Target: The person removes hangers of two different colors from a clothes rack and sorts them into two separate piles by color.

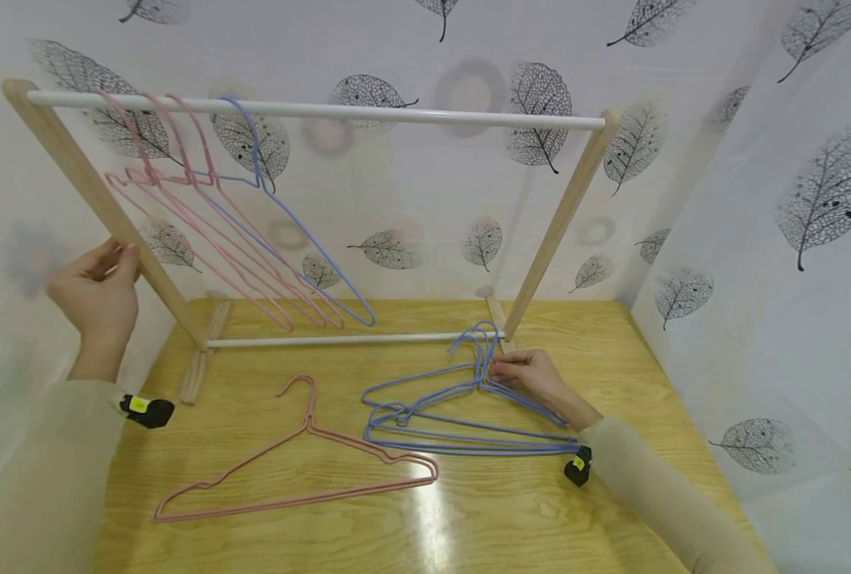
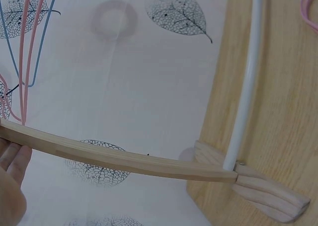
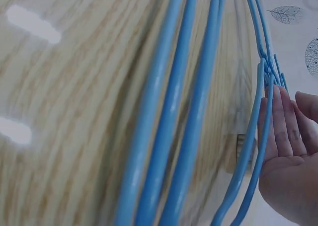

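My left hand (image 1: pixel 106 291) grips the wooden left post (image 1: pixel 84 179) of a clothes rack, thumb on the near side. Over on the right, my right hand (image 1: pixel 533 379) is at the neck of several overlapping blue hangers (image 1: pixel 468 453) that sit low over the table. In the right wrist view its fingers (image 3: pixel 282 121) lie straight against the hanger wires, with the thumb apart. Three pink hangers (image 1: pixel 180 147) and one blue hanger (image 1: pixel 311 243) hang from the rack's white top rail (image 1: pixel 397 115), toward the left end. A pink hanger (image 1: pixel 296 500) lies flat in front.
The rack stands on wooden feet (image 1: pixel 194 379) at the back of a wood-grain table (image 1: pixel 311 550). A white lower bar (image 1: pixel 354 340) joins its posts. Leaf-patterned sheeting (image 1: pixel 755 319) surrounds the table at the back and sides.
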A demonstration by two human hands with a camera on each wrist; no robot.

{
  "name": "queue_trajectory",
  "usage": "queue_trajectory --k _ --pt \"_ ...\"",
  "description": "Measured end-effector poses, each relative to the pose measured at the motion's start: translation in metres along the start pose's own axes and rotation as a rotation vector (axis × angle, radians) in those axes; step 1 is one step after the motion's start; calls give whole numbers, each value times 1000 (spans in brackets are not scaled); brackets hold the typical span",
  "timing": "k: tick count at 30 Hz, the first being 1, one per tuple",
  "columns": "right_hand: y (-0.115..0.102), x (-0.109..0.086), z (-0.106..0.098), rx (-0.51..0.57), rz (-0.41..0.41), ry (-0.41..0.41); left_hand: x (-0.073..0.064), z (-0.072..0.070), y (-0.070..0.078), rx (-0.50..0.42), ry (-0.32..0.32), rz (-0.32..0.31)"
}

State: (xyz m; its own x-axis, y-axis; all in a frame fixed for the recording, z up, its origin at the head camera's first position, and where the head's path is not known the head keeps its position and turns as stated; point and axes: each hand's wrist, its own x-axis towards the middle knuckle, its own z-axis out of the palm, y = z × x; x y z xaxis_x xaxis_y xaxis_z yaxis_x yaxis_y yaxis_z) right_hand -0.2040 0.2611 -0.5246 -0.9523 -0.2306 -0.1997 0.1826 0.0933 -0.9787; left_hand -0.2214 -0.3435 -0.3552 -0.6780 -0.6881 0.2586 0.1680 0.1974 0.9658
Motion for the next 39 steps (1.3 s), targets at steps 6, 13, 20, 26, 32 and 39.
queue_trajectory --k 6,13,20,26,32,39 --pt "-11 -1 3 18 -16 15 -1 0 2 -37 -8 -4" --pt "-36 0 14 16 -58 53 -1 -1 1 -11 -7 4" --pt "-62 5 29 34 -191 13 0 -2 0 -26 -10 10" --pt "-85 11 51 106 -269 35 2 -3 -2 -39 -11 1" --pt "-107 19 75 155 -350 23 3 -3 -3 -57 -7 12" --pt "-135 27 103 158 -389 -15 2 -2 -4 -4 -6 31"
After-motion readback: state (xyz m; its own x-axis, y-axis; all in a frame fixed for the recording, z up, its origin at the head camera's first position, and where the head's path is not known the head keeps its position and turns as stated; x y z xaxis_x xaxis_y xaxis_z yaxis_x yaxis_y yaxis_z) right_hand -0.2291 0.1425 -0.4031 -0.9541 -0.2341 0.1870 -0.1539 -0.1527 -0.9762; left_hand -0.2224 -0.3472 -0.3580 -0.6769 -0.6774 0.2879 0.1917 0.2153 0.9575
